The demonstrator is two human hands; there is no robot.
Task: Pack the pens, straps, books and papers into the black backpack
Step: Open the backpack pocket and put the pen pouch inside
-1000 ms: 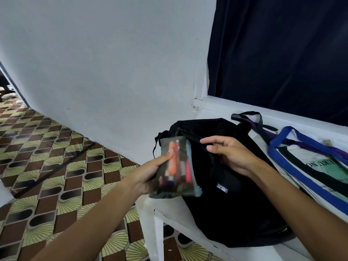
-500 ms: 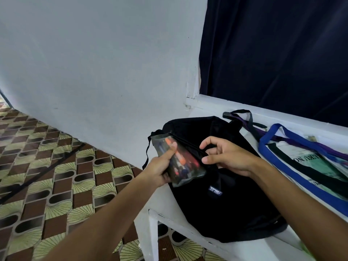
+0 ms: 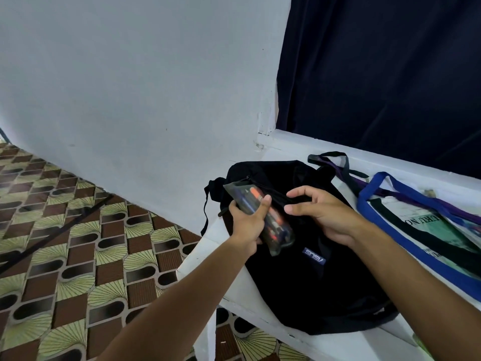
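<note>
The left hand point(image 3: 248, 220) covers the middle of the see-through pen pouch point(image 3: 263, 220), so the pens inside show only as orange and blue streaks, too blurred to count. The right hand point(image 3: 320, 214) hides part of the zipper on the black backpack point(image 3: 312, 282); whether its fingers pinch the fabric cannot be told. The papers point(image 3: 437, 225) and the blue strap point(image 3: 390, 230) run off the right edge, the print only partly readable. The table point(image 3: 203, 259) is cut off below.

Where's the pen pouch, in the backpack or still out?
Out. The left hand grips the pen pouch above the black backpack; the whole pouch shows, none inside a pocket.
</note>
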